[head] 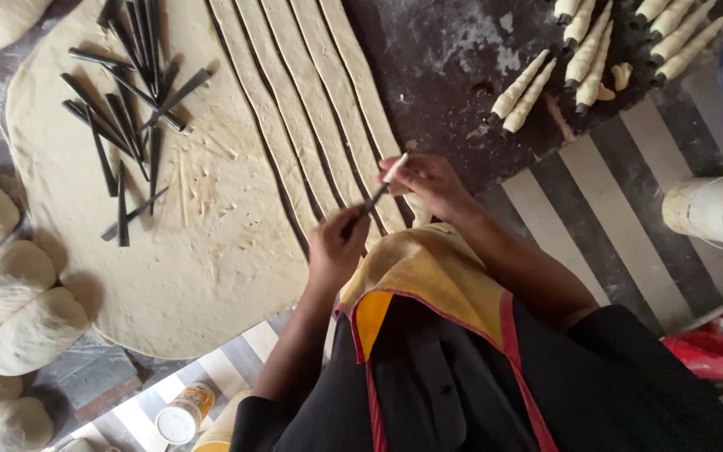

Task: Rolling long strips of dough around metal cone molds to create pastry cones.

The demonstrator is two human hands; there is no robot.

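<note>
The left hand (pixel 336 251) is closed around the lower end of a thin dark metal cone mould (pixel 367 205), which slants up toward the right hand (pixel 428 180); the right hand pinches the upper end of the mould, where the end of a dough strip (pixel 397 167) is pressed against it between thumb and fingers; both hands meet at the near edge of the big rolled dough sheet (pixel 169 251), just over the ends of the long cut strips (pixel 311 92) that run away across the dark worktop (pixel 453 50); the strips lie side by side, close together, on the right part of the sheet; on the left part of the sheet rests a loose heap of bare dark cone moulds (pixel 127 100), crossing one another at odd angles; left of the sheet a row of rounded dough portions (pixel 10 276) lies along the edge of the frame; right of the sheet, well apart across the worktop, moulds already wrapped in dough (pixel 587 54) lie in a cluster; further right stands a pale plastic tub (pixel 717 209) over a striped cloth (pixel 596 218); below the sheet, near the left forearm, a small jar with a white lid (pixel 182 414) stands upright; the person wears a yellow apron with red trim (pixel 428 276) over dark clothing.
</note>
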